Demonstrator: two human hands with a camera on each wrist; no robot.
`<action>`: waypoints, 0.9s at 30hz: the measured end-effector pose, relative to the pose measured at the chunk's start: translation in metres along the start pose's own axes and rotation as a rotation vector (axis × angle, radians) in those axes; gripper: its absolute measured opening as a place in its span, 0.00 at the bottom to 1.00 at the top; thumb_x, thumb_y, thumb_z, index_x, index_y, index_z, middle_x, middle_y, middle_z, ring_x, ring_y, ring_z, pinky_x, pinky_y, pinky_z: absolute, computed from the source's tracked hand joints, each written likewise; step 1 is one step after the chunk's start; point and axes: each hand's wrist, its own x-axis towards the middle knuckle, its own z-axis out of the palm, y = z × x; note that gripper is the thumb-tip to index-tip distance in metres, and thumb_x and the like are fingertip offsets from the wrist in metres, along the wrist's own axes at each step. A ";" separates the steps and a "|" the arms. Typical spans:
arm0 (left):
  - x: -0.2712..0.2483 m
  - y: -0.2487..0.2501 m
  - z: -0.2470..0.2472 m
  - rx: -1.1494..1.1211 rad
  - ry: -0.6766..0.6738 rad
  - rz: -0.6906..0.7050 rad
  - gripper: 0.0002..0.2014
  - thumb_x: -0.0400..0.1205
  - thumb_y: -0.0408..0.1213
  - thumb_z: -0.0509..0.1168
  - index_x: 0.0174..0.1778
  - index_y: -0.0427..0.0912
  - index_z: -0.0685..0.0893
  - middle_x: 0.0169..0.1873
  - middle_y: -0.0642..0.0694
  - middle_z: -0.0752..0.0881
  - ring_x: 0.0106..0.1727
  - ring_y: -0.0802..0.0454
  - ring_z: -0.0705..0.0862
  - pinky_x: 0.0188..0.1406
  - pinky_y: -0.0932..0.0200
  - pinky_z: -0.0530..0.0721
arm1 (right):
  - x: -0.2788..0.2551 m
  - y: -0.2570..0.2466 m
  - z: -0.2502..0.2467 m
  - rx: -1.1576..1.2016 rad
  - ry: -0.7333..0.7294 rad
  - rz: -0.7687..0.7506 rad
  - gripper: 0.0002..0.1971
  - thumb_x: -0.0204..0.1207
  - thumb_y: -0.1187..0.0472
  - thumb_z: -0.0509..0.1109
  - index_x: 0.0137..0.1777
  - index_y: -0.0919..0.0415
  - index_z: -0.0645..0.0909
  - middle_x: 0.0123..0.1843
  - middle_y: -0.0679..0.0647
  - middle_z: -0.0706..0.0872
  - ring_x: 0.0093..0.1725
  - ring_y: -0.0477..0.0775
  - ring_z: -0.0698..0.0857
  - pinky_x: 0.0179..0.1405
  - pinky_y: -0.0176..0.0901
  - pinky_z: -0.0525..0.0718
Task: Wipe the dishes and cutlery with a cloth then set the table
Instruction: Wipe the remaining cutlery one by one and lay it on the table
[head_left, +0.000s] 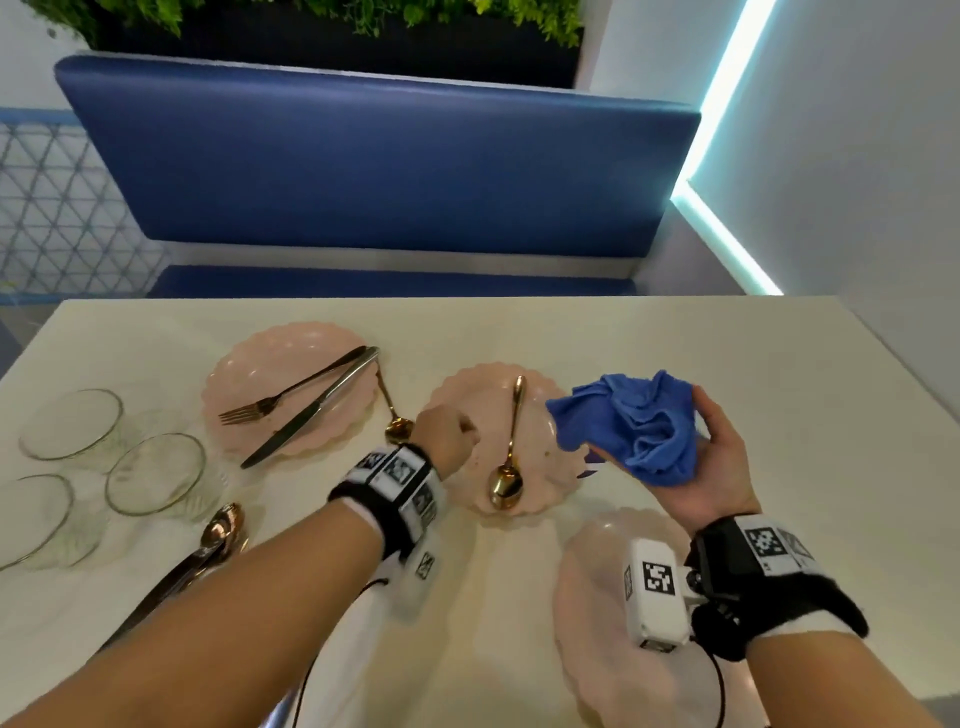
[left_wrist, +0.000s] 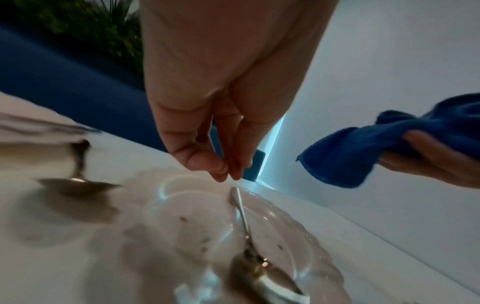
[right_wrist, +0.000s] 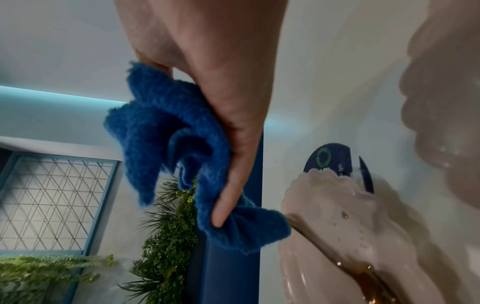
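A pink scalloped plate (head_left: 467, 395) lies mid-table with a gold spoon (head_left: 511, 441) across it; food specks show on the plate (left_wrist: 182, 205) in the left wrist view. My left hand (head_left: 452, 434) hovers over its left edge. Its fingers (left_wrist: 221, 166) point down just above the spoon's handle tip (left_wrist: 235, 193) and hold nothing. My right hand (head_left: 722, 457) grips a crumpled blue cloth (head_left: 639, 426) in the air right of that plate, and my thumb (right_wrist: 228, 197) presses into the cloth (right_wrist: 166, 139).
A farther pink plate (head_left: 249, 384) carries a fork (head_left: 291, 389) and a knife (head_left: 311, 410), with a second gold spoon (head_left: 392, 410) beside it. Three glasses (head_left: 156, 473) stand at left, more cutlery (head_left: 223, 530) lies near them, and a third plate (head_left: 592, 597) sits front right. A blue bench (head_left: 374, 166) is behind.
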 end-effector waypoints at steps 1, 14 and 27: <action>0.025 0.004 0.008 0.028 -0.023 -0.028 0.09 0.81 0.43 0.65 0.50 0.44 0.86 0.50 0.46 0.87 0.52 0.48 0.83 0.53 0.56 0.78 | 0.002 -0.002 -0.006 -0.005 0.011 0.025 0.25 0.81 0.44 0.56 0.62 0.61 0.85 0.69 0.62 0.81 0.68 0.62 0.81 0.73 0.62 0.68; 0.125 0.029 0.042 0.210 -0.111 -0.111 0.21 0.72 0.55 0.66 0.57 0.47 0.83 0.56 0.46 0.86 0.57 0.43 0.85 0.61 0.43 0.81 | 0.025 -0.019 -0.038 -0.246 -0.016 0.060 0.20 0.77 0.55 0.56 0.46 0.60 0.91 0.50 0.59 0.91 0.50 0.54 0.90 0.54 0.47 0.87; 0.104 0.054 -0.026 -0.418 -0.059 -0.009 0.13 0.82 0.26 0.59 0.31 0.37 0.73 0.26 0.41 0.75 0.21 0.53 0.75 0.18 0.68 0.74 | 0.103 0.040 0.038 -0.710 -0.087 0.247 0.24 0.78 0.48 0.65 0.63 0.68 0.77 0.60 0.68 0.82 0.59 0.57 0.81 0.69 0.49 0.76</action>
